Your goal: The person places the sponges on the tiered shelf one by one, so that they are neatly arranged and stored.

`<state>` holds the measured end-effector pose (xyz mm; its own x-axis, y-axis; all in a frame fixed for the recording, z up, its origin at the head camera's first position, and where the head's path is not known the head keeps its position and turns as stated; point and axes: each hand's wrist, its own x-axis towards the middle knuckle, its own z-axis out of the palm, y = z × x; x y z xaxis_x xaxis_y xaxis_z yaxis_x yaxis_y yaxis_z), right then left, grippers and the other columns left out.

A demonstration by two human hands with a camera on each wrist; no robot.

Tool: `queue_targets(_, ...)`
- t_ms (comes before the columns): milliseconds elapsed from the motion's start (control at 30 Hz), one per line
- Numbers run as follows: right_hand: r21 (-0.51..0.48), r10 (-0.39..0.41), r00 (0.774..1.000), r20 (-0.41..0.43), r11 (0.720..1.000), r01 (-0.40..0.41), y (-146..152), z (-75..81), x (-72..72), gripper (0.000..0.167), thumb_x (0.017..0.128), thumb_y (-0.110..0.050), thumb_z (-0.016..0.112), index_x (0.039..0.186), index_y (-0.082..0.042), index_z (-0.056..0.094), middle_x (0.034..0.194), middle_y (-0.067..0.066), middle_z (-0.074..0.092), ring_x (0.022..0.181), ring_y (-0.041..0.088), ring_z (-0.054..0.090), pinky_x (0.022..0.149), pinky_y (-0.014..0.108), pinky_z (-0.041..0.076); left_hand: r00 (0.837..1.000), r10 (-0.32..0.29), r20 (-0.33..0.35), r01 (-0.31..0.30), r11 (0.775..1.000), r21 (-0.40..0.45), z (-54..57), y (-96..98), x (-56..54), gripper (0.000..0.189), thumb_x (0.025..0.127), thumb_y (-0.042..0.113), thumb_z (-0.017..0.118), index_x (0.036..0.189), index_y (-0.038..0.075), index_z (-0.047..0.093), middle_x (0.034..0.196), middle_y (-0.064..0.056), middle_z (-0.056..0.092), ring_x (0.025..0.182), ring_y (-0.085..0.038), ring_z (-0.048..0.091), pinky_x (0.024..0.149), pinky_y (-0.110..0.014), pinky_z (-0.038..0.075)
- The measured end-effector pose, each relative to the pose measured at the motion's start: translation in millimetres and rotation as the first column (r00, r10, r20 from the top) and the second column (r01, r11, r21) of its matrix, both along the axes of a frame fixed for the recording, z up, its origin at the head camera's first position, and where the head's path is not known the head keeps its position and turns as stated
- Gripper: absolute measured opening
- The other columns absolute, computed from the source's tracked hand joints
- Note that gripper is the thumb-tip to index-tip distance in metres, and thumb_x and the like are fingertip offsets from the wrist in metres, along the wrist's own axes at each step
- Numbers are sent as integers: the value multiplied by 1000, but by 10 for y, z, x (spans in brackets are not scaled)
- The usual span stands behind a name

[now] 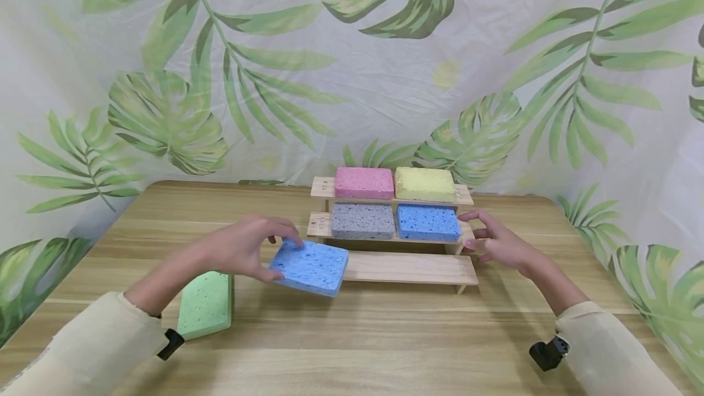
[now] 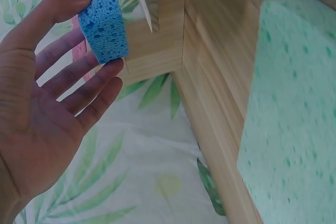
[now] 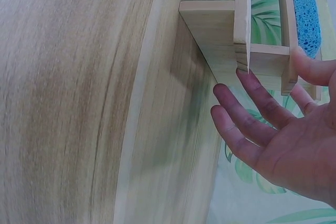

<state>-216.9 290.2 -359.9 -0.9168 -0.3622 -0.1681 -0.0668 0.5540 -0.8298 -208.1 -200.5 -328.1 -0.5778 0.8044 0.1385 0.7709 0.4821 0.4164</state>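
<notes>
My left hand (image 1: pixel 250 248) pinches a light blue sponge (image 1: pixel 312 266) by its left end, thumb on one side and fingertips on the other. In the left wrist view the sponge (image 2: pixel 102 19) appears edge-on between thumb and fingertips. The sponge overlaps the left end of the bottom step of a three-step wooden rack (image 1: pixel 409 266). At the rack's right end is my right hand (image 1: pixel 497 243), fingers loosely extended beside the middle step. Its thumb (image 3: pixel 315 69) lies right at the corner by a darker blue sponge (image 3: pixel 306 14).
On the rack's top step sit a pink sponge (image 1: pixel 364 183) and a yellow sponge (image 1: pixel 425 184). A grey sponge (image 1: pixel 362 221) lies left of the darker blue one on the middle step. On the wooden table (image 1: pixel 352 347), a green sponge (image 1: pixel 206 304) lies below my left forearm. Leaf-patterned cloth (image 1: pixel 385 96) hangs behind.
</notes>
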Motion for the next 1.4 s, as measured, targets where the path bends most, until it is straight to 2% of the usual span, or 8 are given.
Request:
queue_targets(233,1,2,1000,0,1000,-2,-4,9,-3,55,105,-13,57,152,-3,30,140,37,50,123,49,59,90,61,55,1000,-7,-1,7,999,38,-20,154,-1,43,80,25,87,118,10,74,120,-4,71,103,-19,65,81,-35,57)
queue_targets(533,-7,3,1000,3,1000,-3,0,-1,5,55,106,-13,57,152,-3,30,136,37,54,121,50,60,91,62,55,999,-43,-24,45,993,114,-121,365,-8,40,80,29,83,114,10,76,115,-2,72,98,-16,65,78,-38,59)
queue_targets(733,-3,5,1000,3,1000,-5,5,-5,-3,55,106,-14,57,152,-3,30,136,37,53,121,50,60,90,62,55,998,-24,-50,31,987,160,-163,507,1,39,79,30,81,112,10,77,112,-1,73,92,-14,63,72,-37,56)
queue_targets(867,-7,8,1000,6,1000,-8,13,-4,-2,55,106,-13,56,153,-3,29,132,35,57,120,50,61,91,62,55,999,-2,-39,9,984,175,-171,627,30,39,78,28,81,112,10,77,111,-1,72,87,-16,61,68,-33,51)
queue_targets(1100,-7,-3,1000,9,1000,3,13,3,-1,55,106,-12,57,153,-3,29,130,33,60,119,47,63,91,62,55,998,34,-47,-24,981,194,-184,842,69,39,79,29,81,112,9,77,114,-4,71,101,-18,63,82,-41,58)
queue_targets(1267,-6,1,1000,13,1000,-1,-1,5,-8,56,106,-12,56,153,-3,29,124,30,64,118,47,63,91,62,55,996,43,-80,-26,981,193,-192,943,79,39,79,28,82,112,9,76,111,-2,70,99,-17,63,80,-34,56)
queue_targets(1400,-2,-2,1000,9,1000,3,-5,5,-12,56,105,-12,57,153,-3,29,126,32,62,117,46,63,90,61,55,994,53,-96,-35,983,183,-168,1019,112,40,78,28,83,113,8,76,111,-4,70,99,-18,64,82,-31,56)
